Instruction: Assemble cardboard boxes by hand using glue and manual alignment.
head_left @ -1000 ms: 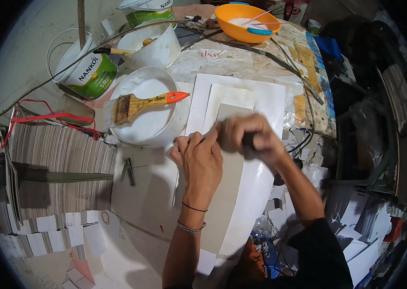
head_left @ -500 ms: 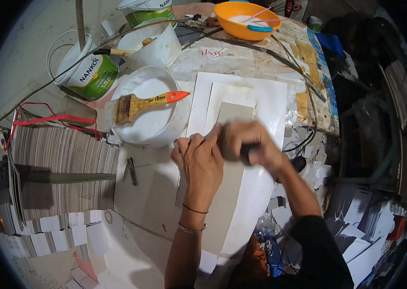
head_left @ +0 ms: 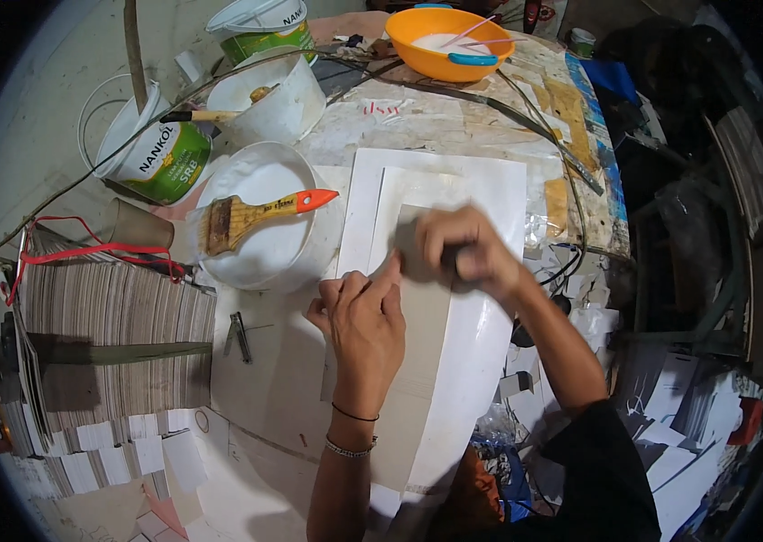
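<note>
A long grey-beige cardboard strip (head_left: 418,361) lies lengthwise over white sheets (head_left: 476,352) in front of me. My left hand (head_left: 365,316) presses along its left edge, fingers apart, the forefinger reaching toward the right hand. My right hand (head_left: 461,248) is closed round a dark object (head_left: 465,271), held down at the upper part of the strip. Motion blurs this object and its kind does not show. To the left, a wide brush (head_left: 255,217) with an orange-tipped wooden handle rests across a white bucket (head_left: 264,253) of white paste.
Stacked board pieces (head_left: 120,316) fill the left side. Green-and-white buckets (head_left: 160,158) stand behind them. An orange basin (head_left: 445,45) sits at the far edge, with a cable (head_left: 490,93) running across the table. A small metal tool (head_left: 240,337) lies left of my left hand.
My right hand has shifted slightly along the strip, still blurred and closed round the dark object. My left hand stays at the strip's edge. The whole view has shifted a little.
</note>
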The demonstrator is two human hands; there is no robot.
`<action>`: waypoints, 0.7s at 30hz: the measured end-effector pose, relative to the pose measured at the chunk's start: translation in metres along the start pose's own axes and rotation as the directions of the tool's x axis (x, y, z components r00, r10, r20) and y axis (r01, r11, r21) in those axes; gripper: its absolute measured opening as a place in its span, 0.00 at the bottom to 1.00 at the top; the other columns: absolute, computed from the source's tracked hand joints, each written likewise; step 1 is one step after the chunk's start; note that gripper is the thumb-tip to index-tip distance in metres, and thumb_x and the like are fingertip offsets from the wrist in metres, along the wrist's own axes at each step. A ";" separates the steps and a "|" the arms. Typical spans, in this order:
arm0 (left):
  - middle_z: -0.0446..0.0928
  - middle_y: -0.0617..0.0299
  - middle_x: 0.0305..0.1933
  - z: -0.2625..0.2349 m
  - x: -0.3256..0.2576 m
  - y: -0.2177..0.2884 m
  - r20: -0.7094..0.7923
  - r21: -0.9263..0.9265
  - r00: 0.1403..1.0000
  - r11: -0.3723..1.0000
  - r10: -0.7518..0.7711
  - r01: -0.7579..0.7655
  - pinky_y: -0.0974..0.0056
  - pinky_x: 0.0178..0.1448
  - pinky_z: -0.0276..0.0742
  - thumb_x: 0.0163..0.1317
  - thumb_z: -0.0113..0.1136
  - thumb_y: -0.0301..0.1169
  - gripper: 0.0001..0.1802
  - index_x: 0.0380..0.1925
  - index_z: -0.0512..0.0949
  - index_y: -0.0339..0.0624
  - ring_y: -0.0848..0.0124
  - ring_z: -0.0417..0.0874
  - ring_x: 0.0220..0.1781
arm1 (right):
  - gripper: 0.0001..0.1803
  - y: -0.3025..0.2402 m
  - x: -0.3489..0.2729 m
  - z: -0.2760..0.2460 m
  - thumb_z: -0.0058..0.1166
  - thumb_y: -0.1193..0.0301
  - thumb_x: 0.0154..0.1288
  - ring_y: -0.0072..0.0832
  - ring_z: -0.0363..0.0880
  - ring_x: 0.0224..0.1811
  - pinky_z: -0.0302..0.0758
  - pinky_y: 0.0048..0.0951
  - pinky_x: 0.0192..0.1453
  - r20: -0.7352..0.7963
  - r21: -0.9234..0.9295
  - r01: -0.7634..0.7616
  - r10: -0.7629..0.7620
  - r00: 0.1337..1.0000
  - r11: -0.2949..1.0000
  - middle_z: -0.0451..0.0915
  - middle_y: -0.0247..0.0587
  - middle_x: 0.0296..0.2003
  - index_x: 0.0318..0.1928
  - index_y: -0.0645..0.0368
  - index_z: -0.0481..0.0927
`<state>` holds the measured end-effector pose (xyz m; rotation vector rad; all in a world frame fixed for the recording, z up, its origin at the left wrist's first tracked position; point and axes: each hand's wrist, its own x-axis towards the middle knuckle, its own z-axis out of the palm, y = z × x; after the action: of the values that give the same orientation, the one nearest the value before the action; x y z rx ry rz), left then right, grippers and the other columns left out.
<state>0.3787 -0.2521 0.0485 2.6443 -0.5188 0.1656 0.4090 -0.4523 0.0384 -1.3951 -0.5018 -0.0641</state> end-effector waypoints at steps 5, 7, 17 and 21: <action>0.70 0.67 0.35 0.003 -0.001 0.002 -0.046 -0.017 0.999 1.000 0.006 -0.006 0.49 0.60 0.57 0.66 0.63 0.29 0.21 0.59 0.86 0.58 0.63 0.69 0.49 | 0.19 0.001 -0.017 0.010 0.57 0.53 0.38 0.37 0.71 0.29 0.66 0.35 0.44 0.120 -0.155 0.174 -0.156 0.980 0.972 0.73 0.37 0.21 0.20 0.57 0.73; 0.69 0.67 0.34 0.003 -0.004 -0.001 -0.054 -0.021 0.998 0.999 0.032 -0.033 0.50 0.59 0.56 0.65 0.64 0.29 0.21 0.58 0.86 0.58 0.63 0.69 0.50 | 0.24 -0.007 -0.022 0.014 0.57 0.47 0.44 0.37 0.71 0.29 0.67 0.37 0.44 0.215 -0.179 0.172 -0.132 0.968 0.969 0.74 0.36 0.21 0.20 0.58 0.73; 0.70 0.67 0.36 0.000 -0.009 -0.003 -0.008 -0.063 1.000 0.998 0.027 -0.027 0.50 0.61 0.54 0.63 0.65 0.26 0.24 0.60 0.85 0.58 0.62 0.70 0.51 | 0.26 -0.001 -0.026 0.029 0.56 0.45 0.50 0.39 0.74 0.31 0.69 0.36 0.46 0.297 0.010 0.151 -0.147 0.943 0.988 0.75 0.36 0.23 0.21 0.58 0.74; 0.70 0.68 0.36 0.003 -0.007 -0.002 -0.047 -0.011 0.998 0.999 0.033 -0.034 0.50 0.62 0.54 0.61 0.63 0.23 0.27 0.60 0.85 0.58 0.62 0.70 0.52 | 0.26 0.001 0.010 -0.011 0.54 0.46 0.51 0.37 0.75 0.31 0.71 0.35 0.42 0.041 0.045 -0.018 0.016 0.999 0.999 0.76 0.38 0.22 0.22 0.61 0.74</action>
<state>0.3737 -0.2490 0.0439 2.6146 -0.5473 0.2332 0.4214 -0.4605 0.0404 -1.3587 -0.5220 -0.0108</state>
